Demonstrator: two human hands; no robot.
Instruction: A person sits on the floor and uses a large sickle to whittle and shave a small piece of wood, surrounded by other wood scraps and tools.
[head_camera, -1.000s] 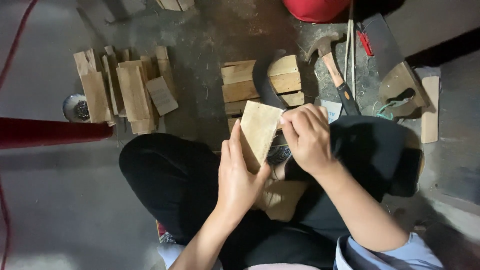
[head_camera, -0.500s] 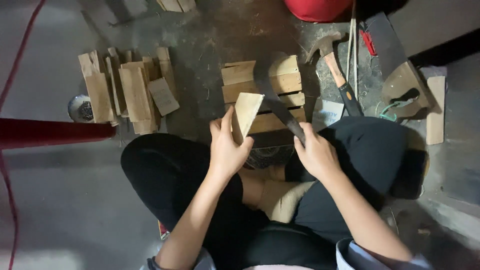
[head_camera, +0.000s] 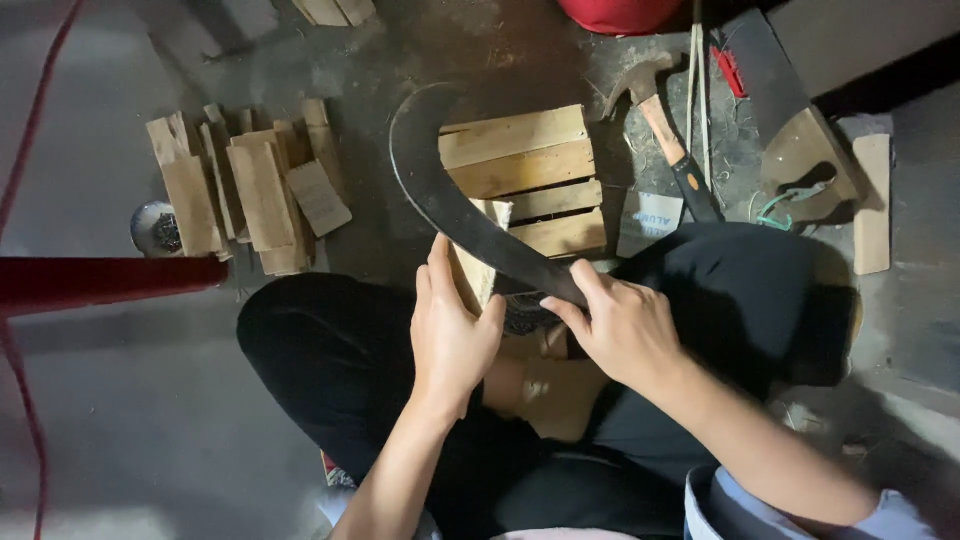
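Across the whole frame the grey concrete floor (head_camera: 120, 440) is carrying everything, and the person is sitting on it with black-trousered legs folded through the lower middle. Above the knees, at upper centre, a slatted wooden pallet (head_camera: 520, 150) is lying flat; a loose pile of split wood pieces (head_camera: 255, 190) is lying at upper left, and a hammer (head_camera: 665, 125) is resting at upper right. A long curved dark blade (head_camera: 450, 200) is sweeping from upper centre down to the middle, where the right hand (head_camera: 625, 335) is closing around its handle end. The left hand (head_camera: 450, 335) is wrapping thumb and fingers around a small upright wood block (head_camera: 480, 265), just left of the blade's lower part, with the edge appearing to sit on its top. This looks like the splitting step; the next move would seem to call for a steady block, fingers clear, and a controlled push along the grain.
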